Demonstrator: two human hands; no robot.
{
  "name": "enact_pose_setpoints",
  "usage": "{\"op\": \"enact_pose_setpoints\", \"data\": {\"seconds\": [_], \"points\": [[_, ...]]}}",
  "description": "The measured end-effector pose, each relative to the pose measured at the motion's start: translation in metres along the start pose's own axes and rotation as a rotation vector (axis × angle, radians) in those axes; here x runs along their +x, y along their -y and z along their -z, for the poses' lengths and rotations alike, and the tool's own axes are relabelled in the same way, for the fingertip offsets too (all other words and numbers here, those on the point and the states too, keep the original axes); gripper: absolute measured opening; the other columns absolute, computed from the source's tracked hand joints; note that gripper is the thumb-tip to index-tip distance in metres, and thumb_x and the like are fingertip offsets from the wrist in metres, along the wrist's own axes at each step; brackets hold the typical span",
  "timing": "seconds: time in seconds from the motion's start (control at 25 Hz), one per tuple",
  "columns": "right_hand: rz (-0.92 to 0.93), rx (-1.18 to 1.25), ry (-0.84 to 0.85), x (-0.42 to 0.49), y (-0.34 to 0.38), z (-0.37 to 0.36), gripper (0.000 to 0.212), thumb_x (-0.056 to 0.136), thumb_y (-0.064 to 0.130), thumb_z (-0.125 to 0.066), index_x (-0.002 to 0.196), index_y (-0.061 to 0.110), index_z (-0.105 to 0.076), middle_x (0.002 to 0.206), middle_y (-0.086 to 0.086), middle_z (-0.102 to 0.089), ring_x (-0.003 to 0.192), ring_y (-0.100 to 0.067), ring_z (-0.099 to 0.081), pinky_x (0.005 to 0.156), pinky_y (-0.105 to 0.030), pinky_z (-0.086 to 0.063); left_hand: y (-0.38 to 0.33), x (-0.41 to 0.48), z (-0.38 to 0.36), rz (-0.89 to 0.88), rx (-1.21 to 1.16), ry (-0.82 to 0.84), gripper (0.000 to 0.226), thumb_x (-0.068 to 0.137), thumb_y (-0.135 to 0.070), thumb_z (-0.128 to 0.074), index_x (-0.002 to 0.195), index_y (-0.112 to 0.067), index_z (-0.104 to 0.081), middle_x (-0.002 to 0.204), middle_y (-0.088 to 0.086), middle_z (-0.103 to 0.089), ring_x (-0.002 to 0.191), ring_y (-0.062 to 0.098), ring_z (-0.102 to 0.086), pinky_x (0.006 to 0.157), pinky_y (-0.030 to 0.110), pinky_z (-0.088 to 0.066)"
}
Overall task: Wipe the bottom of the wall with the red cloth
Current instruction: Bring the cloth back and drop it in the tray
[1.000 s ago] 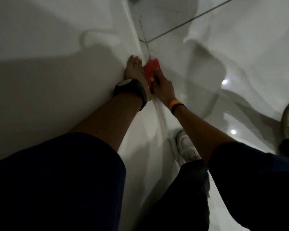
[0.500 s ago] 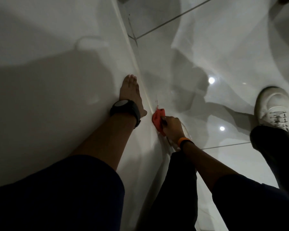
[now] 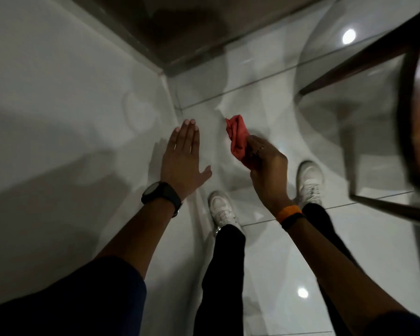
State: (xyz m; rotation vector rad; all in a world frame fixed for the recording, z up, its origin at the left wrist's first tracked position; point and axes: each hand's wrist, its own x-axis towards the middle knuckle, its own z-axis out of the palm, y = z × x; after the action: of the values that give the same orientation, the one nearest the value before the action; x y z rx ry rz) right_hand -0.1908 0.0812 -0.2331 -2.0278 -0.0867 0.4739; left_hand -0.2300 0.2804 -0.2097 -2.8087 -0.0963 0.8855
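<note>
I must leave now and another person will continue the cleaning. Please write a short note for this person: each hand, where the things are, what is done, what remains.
Left hand: open and flat, fingers together, holding nothing, beside the wall.
Right hand: closed in a grip on the bunched red cloth, held up over the floor tiles, not touching the wall.
Wall bottom edge: to the left of both hands, running up to the corner.
Done: cannot be judged; no wet or wiped marks are visible in this dim light.
Left: bring the cloth back to the bottom edge, probably, and wipe toward the corner.
</note>
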Motion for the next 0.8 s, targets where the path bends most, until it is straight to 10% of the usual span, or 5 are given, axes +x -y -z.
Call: {"op": "enact_pose_setpoints", "data": {"seconds": [0.12, 0.32, 0.44, 0.8], "points": [[0.04, 0.142, -0.16, -0.005, 0.075, 0.132, 0.05, 0.08, -0.022, -0.052, 0.123, -0.002, -0.07, 0.133, -0.022, -0.067, 0.124, -0.029, -0.065, 0.106, -0.046, -0.056, -0.055, -0.016, 0.1, -0.07, -0.138, -0.16, 0.103, 0.091, -0.063, -0.049, 0.16, 0.004, -0.011, 0.168, 0.021, -0.003, 0.158, 0.031, -0.005, 0.128, 0.045, -0.008], [0.234, -0.317, -0.313, -0.002, 0.124, 0.338, 0.065, 0.072, -0.015, -0.046, 0.13, 0.004, -0.068, 0.133, -0.007, -0.067, 0.124, -0.026, -0.065, 0.108, -0.029, -0.053, -0.17, -0.004, 0.246, -0.214, -0.283, -0.361, 0.102, 0.088, -0.061, -0.049, 0.159, 0.004, -0.018, 0.168, 0.02, -0.009, 0.158, 0.031, -0.008, 0.126, 0.046, -0.013], [0.176, -0.465, -0.383, 0.023, 0.101, 0.417, 0.074, 0.065, -0.03, -0.049, 0.129, 0.002, -0.069, 0.132, -0.017, -0.069, 0.121, -0.035, -0.067, 0.101, -0.041, -0.058, -0.241, 0.019, 0.304, -0.255, -0.286, -0.347, 0.104, 0.092, -0.067, -0.044, 0.161, 0.001, -0.008, 0.169, 0.019, 0.0, 0.158, 0.03, -0.001, 0.128, 0.045, -0.007], [0.12, -0.98, 0.11, 0.07, -0.009, 0.44, 0.057, 0.078, -0.012, -0.07, 0.132, 0.003, -0.065, 0.141, -0.018, -0.063, 0.127, -0.043, -0.06, 0.1, -0.054, -0.056, -0.329, 0.054, 0.298, -0.284, -0.273, -0.212, 0.105, 0.093, -0.071, -0.043, 0.162, -0.003, -0.004, 0.169, 0.016, 0.003, 0.158, 0.029, 0.003, 0.128, 0.045, -0.004]]}}
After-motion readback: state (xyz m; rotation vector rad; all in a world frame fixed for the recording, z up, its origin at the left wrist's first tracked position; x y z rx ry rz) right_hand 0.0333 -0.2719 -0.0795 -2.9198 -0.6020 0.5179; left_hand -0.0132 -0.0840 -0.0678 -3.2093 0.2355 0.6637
